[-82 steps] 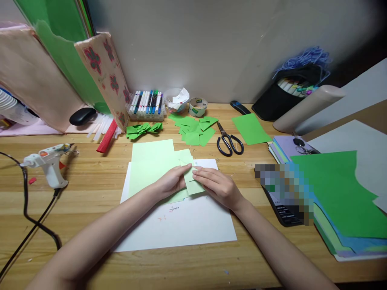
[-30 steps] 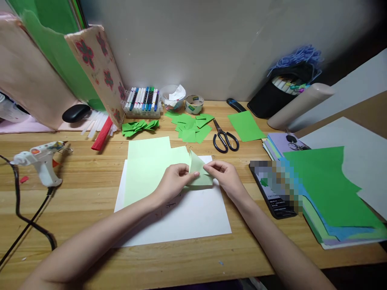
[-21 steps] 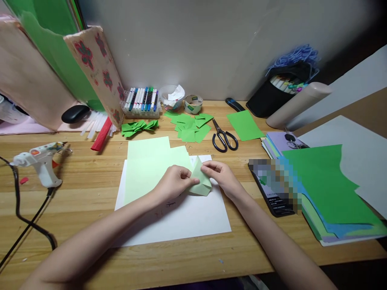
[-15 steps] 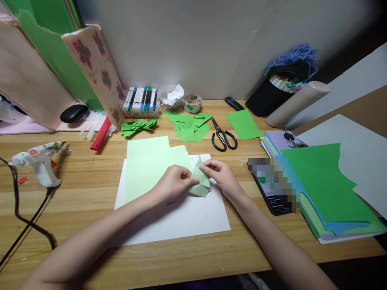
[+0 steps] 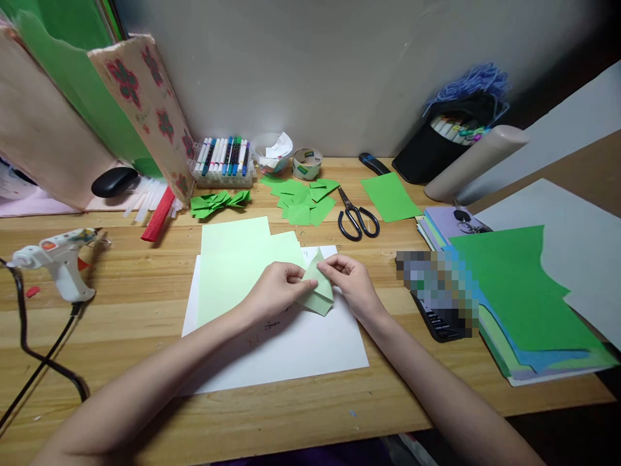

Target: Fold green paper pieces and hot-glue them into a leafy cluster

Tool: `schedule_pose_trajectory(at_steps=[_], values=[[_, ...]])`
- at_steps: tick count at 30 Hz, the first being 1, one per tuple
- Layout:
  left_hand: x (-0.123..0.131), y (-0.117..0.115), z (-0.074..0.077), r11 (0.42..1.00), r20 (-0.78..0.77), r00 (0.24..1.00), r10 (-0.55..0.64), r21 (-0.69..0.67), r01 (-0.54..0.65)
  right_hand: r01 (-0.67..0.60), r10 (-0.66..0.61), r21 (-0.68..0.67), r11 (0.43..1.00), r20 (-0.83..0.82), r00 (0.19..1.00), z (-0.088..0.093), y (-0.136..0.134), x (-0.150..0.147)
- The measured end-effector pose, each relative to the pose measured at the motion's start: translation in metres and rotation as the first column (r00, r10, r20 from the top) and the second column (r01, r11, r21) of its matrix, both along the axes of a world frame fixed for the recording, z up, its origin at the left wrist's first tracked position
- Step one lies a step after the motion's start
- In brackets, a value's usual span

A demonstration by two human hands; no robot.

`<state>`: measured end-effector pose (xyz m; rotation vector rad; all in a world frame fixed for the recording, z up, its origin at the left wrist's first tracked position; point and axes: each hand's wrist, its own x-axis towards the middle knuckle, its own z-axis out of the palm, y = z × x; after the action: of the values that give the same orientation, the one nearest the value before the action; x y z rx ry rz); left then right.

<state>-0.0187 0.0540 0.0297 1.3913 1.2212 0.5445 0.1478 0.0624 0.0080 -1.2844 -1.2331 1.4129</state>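
A small pale green folded paper piece (image 5: 319,290) is held between both hands over a white sheet (image 5: 301,346) on the wooden desk. My left hand (image 5: 277,289) pinches its left side with thumb and fingers closed. My right hand (image 5: 350,278) pinches its upper right edge, fingers curled. The piece stands partly raised, its point up. Larger pale green sheets (image 5: 237,259) lie under and left of my left hand.
Black scissors (image 5: 358,218), dark green paper scraps (image 5: 301,200) and a green rectangle (image 5: 391,196) lie behind. A marker box (image 5: 222,162), tape roll (image 5: 306,163) and a glue gun (image 5: 55,259) with its cable stand on the left. Stacked coloured paper (image 5: 524,304) fills the right.
The paper piece, flat under both hands 2.7 s ago, has been lifted and folded into a raised point. My hands have drawn slightly closer together over the last second.
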Motion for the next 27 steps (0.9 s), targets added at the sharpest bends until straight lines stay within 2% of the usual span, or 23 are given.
schedule_pose_trajectory(at_steps=[5,10,12,24,27], values=[[0.0,0.0,-0.002,0.999,-0.041,0.999,0.01,0.038,-0.008,-0.011,0.011,0.015,1.0,0.013,1.0,0.002,-0.002,-0.003],[-0.001,0.001,-0.002,0.997,-0.075,0.994,-0.081,0.004,0.082,-0.239,0.238,-0.022,0.971,-0.029,0.971,0.004,0.004,0.006],[-0.002,0.002,-0.002,0.993,-0.073,0.99,-0.121,-0.009,0.121,-0.284,0.284,-0.023,0.958,-0.026,0.959,0.005,0.006,0.009],[-0.005,0.003,0.002,0.98,-0.073,0.977,-0.198,-0.016,0.198,-0.188,0.188,-0.004,0.982,0.017,0.982,0.004,0.005,0.006],[-0.004,0.003,0.004,0.97,-0.055,0.969,-0.24,-0.065,0.236,-0.168,0.16,0.072,0.983,0.099,0.982,0.006,0.002,0.006]])
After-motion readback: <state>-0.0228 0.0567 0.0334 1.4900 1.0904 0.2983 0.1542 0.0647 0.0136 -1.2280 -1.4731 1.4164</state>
